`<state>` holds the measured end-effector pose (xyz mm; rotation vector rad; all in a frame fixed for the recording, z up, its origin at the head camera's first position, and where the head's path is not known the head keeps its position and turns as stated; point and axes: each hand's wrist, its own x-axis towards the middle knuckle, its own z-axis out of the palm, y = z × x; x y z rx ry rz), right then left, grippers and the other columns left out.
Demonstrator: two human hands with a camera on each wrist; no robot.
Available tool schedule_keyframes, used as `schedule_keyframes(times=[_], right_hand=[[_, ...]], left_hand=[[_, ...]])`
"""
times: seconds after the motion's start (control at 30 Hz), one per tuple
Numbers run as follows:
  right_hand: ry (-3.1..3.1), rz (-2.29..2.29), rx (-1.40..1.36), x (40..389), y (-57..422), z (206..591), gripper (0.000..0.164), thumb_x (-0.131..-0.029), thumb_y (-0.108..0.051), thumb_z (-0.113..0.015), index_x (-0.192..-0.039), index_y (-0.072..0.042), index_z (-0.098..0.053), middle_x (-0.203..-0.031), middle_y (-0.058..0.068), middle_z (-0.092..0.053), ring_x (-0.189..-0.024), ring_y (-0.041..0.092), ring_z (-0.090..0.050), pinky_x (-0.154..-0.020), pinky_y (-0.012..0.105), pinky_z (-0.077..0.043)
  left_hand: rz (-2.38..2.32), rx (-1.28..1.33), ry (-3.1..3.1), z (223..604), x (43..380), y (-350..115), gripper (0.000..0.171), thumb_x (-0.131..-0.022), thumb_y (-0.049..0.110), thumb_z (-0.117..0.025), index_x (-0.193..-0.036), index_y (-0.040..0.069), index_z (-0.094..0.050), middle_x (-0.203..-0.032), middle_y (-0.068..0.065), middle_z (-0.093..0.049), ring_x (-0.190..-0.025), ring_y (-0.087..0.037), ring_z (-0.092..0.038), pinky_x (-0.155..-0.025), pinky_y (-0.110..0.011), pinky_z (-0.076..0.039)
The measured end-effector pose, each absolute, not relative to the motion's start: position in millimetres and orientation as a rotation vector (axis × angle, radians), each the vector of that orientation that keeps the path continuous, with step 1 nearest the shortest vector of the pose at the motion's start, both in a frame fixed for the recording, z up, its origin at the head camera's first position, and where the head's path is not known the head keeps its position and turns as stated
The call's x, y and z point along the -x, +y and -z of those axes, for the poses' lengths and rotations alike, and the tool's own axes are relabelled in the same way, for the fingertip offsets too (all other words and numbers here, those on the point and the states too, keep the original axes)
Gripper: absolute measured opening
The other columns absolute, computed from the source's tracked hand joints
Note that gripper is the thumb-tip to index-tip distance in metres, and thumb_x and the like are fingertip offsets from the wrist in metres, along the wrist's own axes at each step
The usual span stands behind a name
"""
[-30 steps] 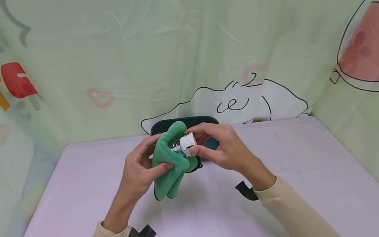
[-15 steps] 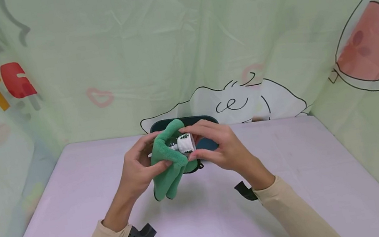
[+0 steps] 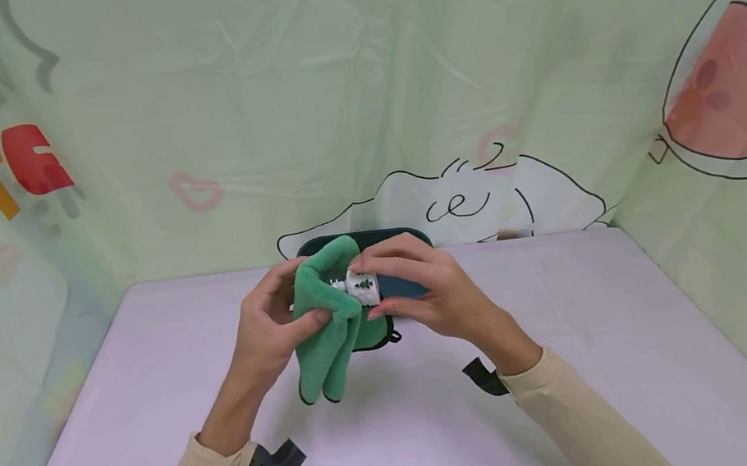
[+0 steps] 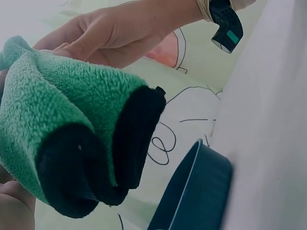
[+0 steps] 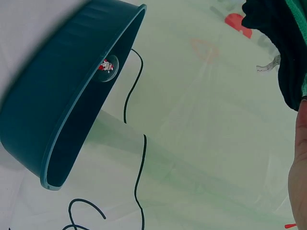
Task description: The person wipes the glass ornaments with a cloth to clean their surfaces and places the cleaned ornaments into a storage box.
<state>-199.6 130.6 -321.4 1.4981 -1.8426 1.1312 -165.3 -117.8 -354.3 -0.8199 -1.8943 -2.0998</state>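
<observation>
My left hand grips a plush green cloth with black trim, bunched around a small snow globe. The white base of the globe sticks out to the right and shows printed green trees; its clear part is mostly hidden in the cloth. Fingers and thumb of my right hand pinch that base. Seen from the left wrist, the folded cloth hangs between the hands, with the right hand behind it. The right wrist view catches only part of a hand and the cloth's dark edge.
Behind the hands, a dark blue bin stands on the pale purple table. Inside it a clear dome holds a red and white figure. A printed curtain closes off the back. Black mounts sit on both wrists.
The white base has turned between my right fingers, bringing its printed trees into clearer view. Cloth and globe have shifted slightly left, and the hanging cloth sits a little lower.
</observation>
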Motion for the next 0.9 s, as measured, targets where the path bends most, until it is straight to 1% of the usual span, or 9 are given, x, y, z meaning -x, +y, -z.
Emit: schedule_keyframes(times=[0.1,0.2,0.4,0.5,0.6,0.77,0.9], right_hand=[[-1.818,-1.108,-1.525,200.2,130.2,321.2,0.049,-0.079,-0.016,-0.086,-0.123,-0.002,-0.069,-0.122,0.013,-0.066,-0.118,0.028,-0.059,-0.101,0.033,-0.052],[-1.810,-1.080,-1.536,200.6,130.4,321.6,0.050,-0.075,-0.006,-0.088,-0.121,-0.003,-0.070,-0.123,0.014,-0.065,-0.118,0.029,-0.059,-0.099,0.031,-0.052],[-1.788,-1.048,-1.551,201.7,130.7,321.4,0.047,-0.074,0.005,-0.086,-0.118,-0.005,-0.071,-0.124,0.016,-0.064,-0.118,0.030,-0.058,-0.099,0.031,-0.052],[-1.766,-1.034,-1.556,202.3,130.3,320.5,0.047,-0.074,0.008,-0.085,-0.117,-0.005,-0.072,-0.124,0.016,-0.065,-0.117,0.030,-0.059,-0.099,0.032,-0.051],[-1.759,-1.035,-1.551,202.0,130.0,319.7,0.050,-0.071,0.010,-0.085,-0.117,-0.004,-0.072,-0.123,0.016,-0.066,-0.116,0.030,-0.059,-0.099,0.031,-0.051],[-1.781,-1.074,-1.530,201.2,129.8,319.7,0.056,-0.068,0.010,-0.088,-0.120,-0.003,-0.071,-0.122,0.015,-0.067,-0.115,0.028,-0.061,-0.099,0.030,-0.053],[-1.802,-1.092,-1.513,201.1,129.9,320.4,0.057,-0.067,0.008,-0.089,-0.120,-0.003,-0.071,-0.122,0.014,-0.068,-0.115,0.027,-0.062,-0.098,0.030,-0.053]], left_hand=[[2.121,0.807,-1.900,354.1,165.6,-119.1,0.059,-0.084,-0.009,-0.073,-0.138,-0.007,-0.052,-0.126,-0.005,-0.063,-0.111,-0.019,-0.062,-0.090,-0.027,-0.056],[2.132,0.794,-1.914,353.4,165.6,-120.1,0.058,-0.084,-0.007,-0.074,-0.138,-0.005,-0.052,-0.126,-0.006,-0.063,-0.112,-0.020,-0.062,-0.090,-0.027,-0.056],[2.160,0.774,-1.937,351.4,164.5,-121.2,0.057,-0.086,-0.003,-0.075,-0.139,-0.004,-0.052,-0.126,-0.007,-0.063,-0.110,-0.021,-0.062,-0.089,-0.027,-0.056],[2.169,0.761,-1.947,350.7,164.0,-121.3,0.057,-0.087,-0.001,-0.075,-0.139,-0.003,-0.053,-0.126,-0.007,-0.062,-0.109,-0.021,-0.062,-0.088,-0.027,-0.056],[2.176,0.739,-1.948,351.2,164.1,-120.5,0.056,-0.087,0.000,-0.075,-0.139,-0.002,-0.053,-0.126,-0.007,-0.063,-0.110,-0.021,-0.062,-0.089,-0.027,-0.056],[2.190,0.719,-1.937,353.3,164.8,-118.0,0.056,-0.088,0.001,-0.075,-0.139,-0.002,-0.053,-0.126,-0.007,-0.063,-0.112,-0.021,-0.062,-0.091,-0.028,-0.055],[2.177,0.740,-1.926,353.7,164.6,-116.6,0.057,-0.087,0.001,-0.077,-0.139,-0.001,-0.053,-0.127,-0.008,-0.061,-0.114,-0.021,-0.061,-0.091,-0.029,-0.056]])
